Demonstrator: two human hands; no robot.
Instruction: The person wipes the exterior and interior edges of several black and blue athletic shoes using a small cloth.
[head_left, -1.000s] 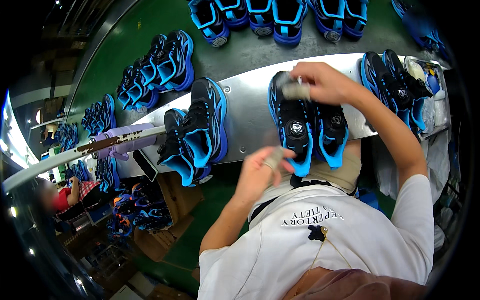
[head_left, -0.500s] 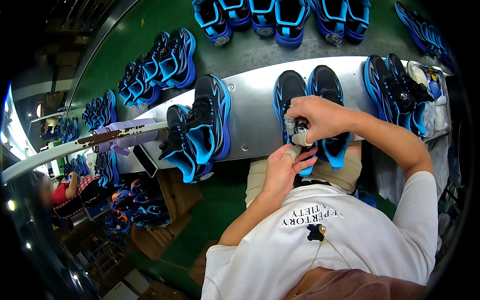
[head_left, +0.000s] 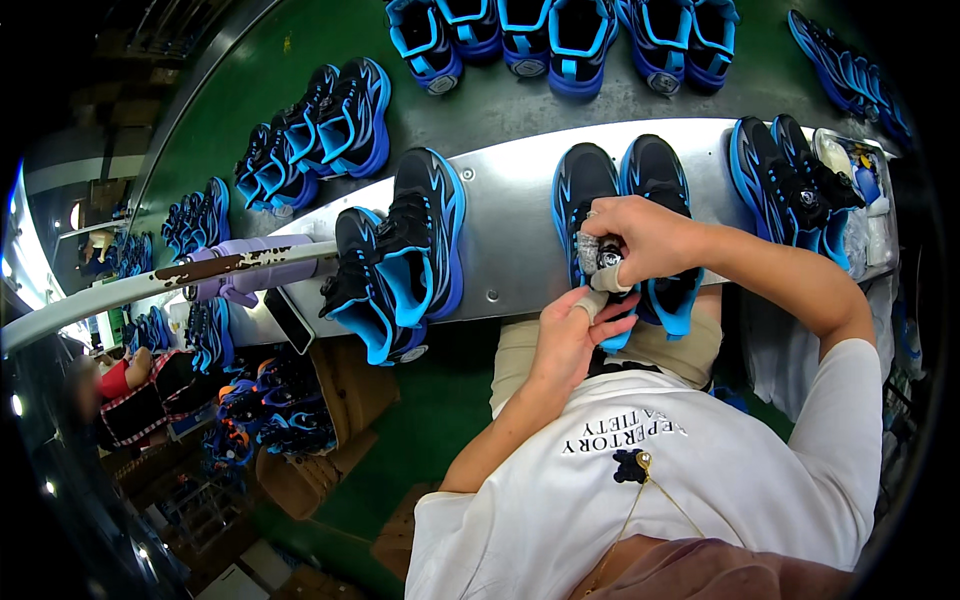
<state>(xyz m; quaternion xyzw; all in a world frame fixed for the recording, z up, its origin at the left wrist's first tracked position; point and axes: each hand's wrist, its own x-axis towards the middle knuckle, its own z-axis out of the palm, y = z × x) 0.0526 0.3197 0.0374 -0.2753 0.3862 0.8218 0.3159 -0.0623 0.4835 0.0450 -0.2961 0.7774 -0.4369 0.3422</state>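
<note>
A black and blue sneaker (head_left: 584, 178) stands toe-away on the metal shelf (head_left: 520, 255) before me, its mate (head_left: 655, 168) close on its right. Curled over the first sneaker's tongue, my right hand (head_left: 640, 240) grips it around a round dark dial (head_left: 608, 259). From the near side my left hand (head_left: 570, 340) pinches at the collar and tongue of this same shoe, its other fingers partly stretched. Pale covers wrap some fingertips on both hands. What lies between the fingertips is mostly hidden.
Another sneaker pair (head_left: 425, 230) sits left on the shelf, one more (head_left: 780, 185) at right by a clear tray (head_left: 865, 200) of small items. A worn white bar (head_left: 150, 290) crosses a lilac bottle (head_left: 250, 268) and a phone (head_left: 290, 318). More sneakers (head_left: 575, 45) line the green bench beyond.
Both hands stay at the same sneaker, with only a slight shift of the fingers at the dial. The pair has moved slightly right in view. The person at far left has shifted position.
</note>
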